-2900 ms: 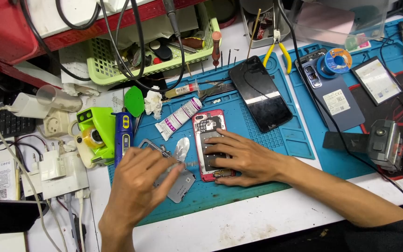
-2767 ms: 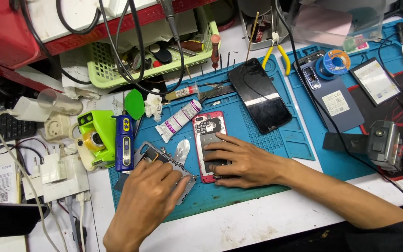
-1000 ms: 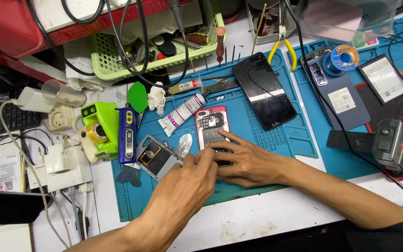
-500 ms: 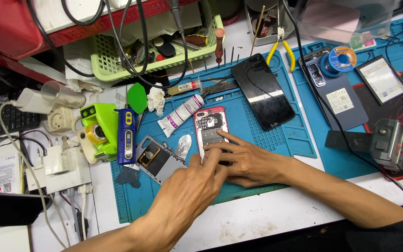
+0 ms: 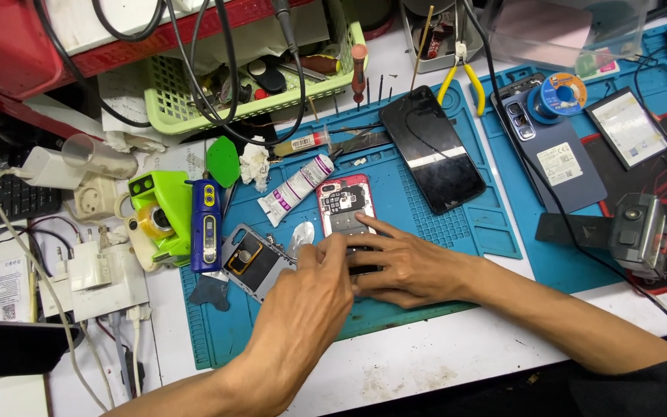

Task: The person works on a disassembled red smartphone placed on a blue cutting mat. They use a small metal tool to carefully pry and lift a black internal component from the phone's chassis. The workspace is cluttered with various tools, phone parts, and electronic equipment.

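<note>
Left grip: your left hand (image 5: 310,297) is curled, fingertips bunched on the lower half of the opened red-framed phone with its back off (image 5: 347,212); whether they pinch a small part there, you cannot tell.
Right grip: your right hand (image 5: 407,266) lies flat and spread over the phone's lower end, index finger stretched along its right edge, pressing it down rather than closing round it.
Phone: it lies lengthwise on the blue silicone work mat (image 5: 457,232), its upper half with bare circuitry showing just beyond both grips.
Left of your left grip: a grey metal phone mid-frame (image 5: 250,259) lies tilted on the mat, with a small silvery oval pry piece (image 5: 301,235) between it and the phone.
Beyond the grips: a white glue tube (image 5: 295,185) lies slanted, and a black phone screen panel (image 5: 431,148) sits up and to the right.
Far left: a blue handheld electric tool (image 5: 206,224) stands beside a green tape dispenser (image 5: 160,216) on the white tabletop (image 5: 426,363).
</note>
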